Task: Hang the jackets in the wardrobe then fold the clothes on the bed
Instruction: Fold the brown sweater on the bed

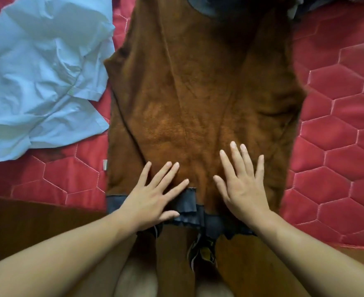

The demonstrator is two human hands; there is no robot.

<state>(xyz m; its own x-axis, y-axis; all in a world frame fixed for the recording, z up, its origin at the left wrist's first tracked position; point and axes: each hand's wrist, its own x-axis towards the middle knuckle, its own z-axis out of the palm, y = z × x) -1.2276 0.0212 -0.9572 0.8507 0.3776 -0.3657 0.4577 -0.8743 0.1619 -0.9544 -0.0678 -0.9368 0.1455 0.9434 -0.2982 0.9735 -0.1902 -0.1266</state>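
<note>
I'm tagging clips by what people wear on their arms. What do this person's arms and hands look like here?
The left forearm and right forearm are bare as far as the frame shows, with no sleeves in view. The left hand and right hand wear no gloves, rings, watch or bracelet. The fingernails look short and unpainted.

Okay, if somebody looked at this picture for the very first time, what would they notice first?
The big fuzzy brown garment spread flat down the middle of the view stands out first, with the left hand and right hand resting open-palmed on its near end. It lies on a red quilted bedspread stitched in hexagons, and a crumpled pale blue shirt sits to its left.
</note>
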